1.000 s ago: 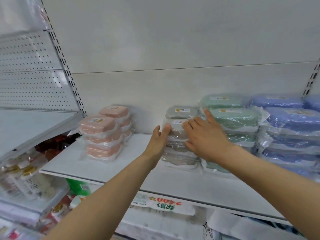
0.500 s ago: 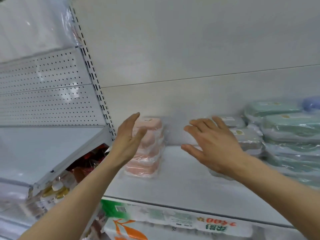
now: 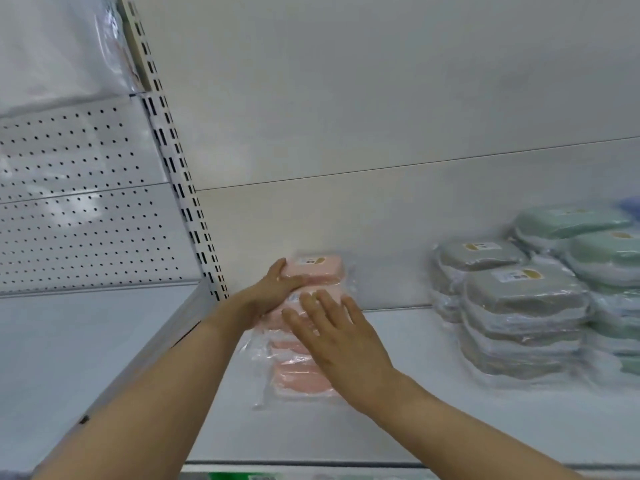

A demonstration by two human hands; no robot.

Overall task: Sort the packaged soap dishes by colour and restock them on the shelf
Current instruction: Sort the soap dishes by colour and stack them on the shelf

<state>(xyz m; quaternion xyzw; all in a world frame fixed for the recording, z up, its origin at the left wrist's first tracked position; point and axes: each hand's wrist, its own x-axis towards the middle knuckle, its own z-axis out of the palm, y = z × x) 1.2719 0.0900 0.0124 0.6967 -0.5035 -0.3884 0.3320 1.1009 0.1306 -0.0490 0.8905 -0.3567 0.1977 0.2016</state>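
Two stacks of pink packaged soap dishes stand at the left end of the white shelf. My left hand grips the left side of the front pink stack, thumb across its top pack. My right hand lies flat with straight fingers against the front of that stack and hides most of it. To the right stand grey packaged soap dishes in two stacks, then green ones, and a sliver of blue ones at the right edge.
A slotted upright divides this bay from a perforated back panel and a bare shelf on the left. Clear plastic wrap hangs at the upper left. Between the pink and grey stacks lies bare shelf.
Both hands left the grey stack and moved left to the pink stacks. The view swung left with them, pushing the green and blue stacks to the right edge.
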